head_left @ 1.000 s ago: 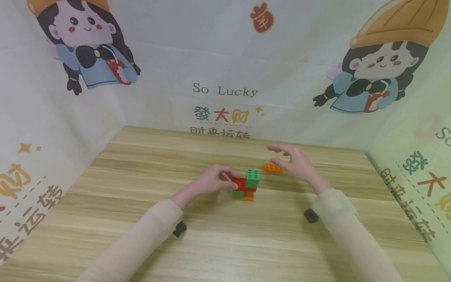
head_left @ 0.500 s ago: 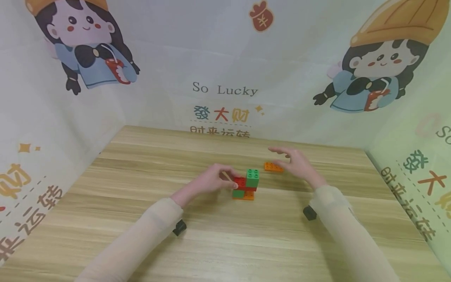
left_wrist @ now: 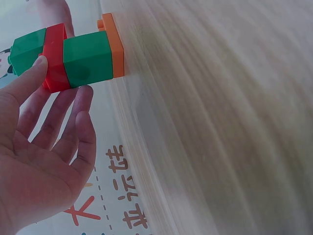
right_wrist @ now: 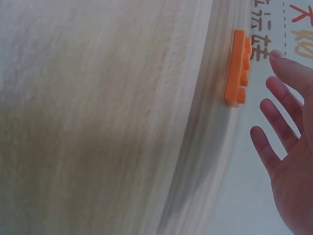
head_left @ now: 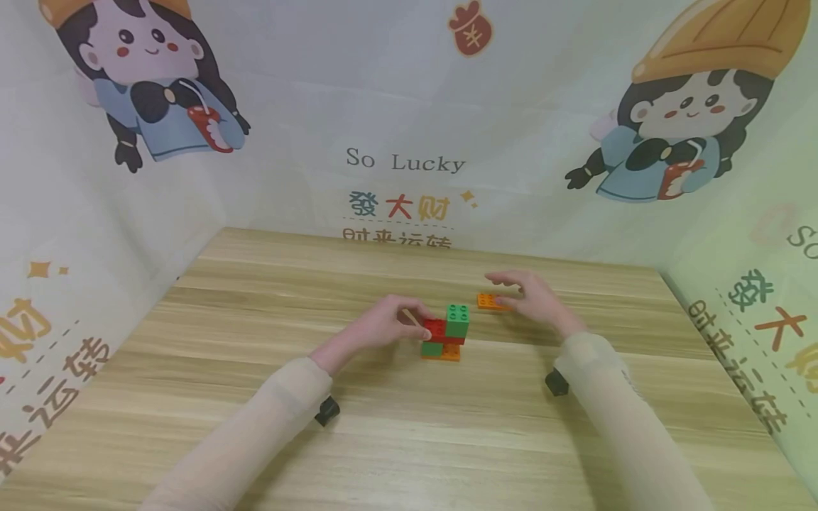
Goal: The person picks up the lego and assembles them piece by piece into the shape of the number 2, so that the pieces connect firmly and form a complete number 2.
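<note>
A stack of toy building bricks stands on the table, its red brick (head_left: 450,341) pinched by my left hand (head_left: 382,325). Under the red brick are a green brick (left_wrist: 88,58) and a thin orange base brick (left_wrist: 116,49). Another green brick (head_left: 456,323) sits on top at the right end. In the left wrist view the thumb lies on the red brick, fingers behind. To the right, a loose flat orange brick (head_left: 487,301) lies studs up. Over it hovers my right hand (head_left: 535,299), fingers spread; the right wrist view shows a gap to the brick (right_wrist: 236,68).
The wooden table (head_left: 409,440) ends at a printed cloth backdrop (head_left: 294,177) behind and at both sides. Black wrist-worn devices (head_left: 328,411) hang below the sleeves, close to the tabletop.
My right hand has lowered slightly and moved closer to the loose orange brick, now covering its right end in the head view. The left hand and the stack hold their place.
</note>
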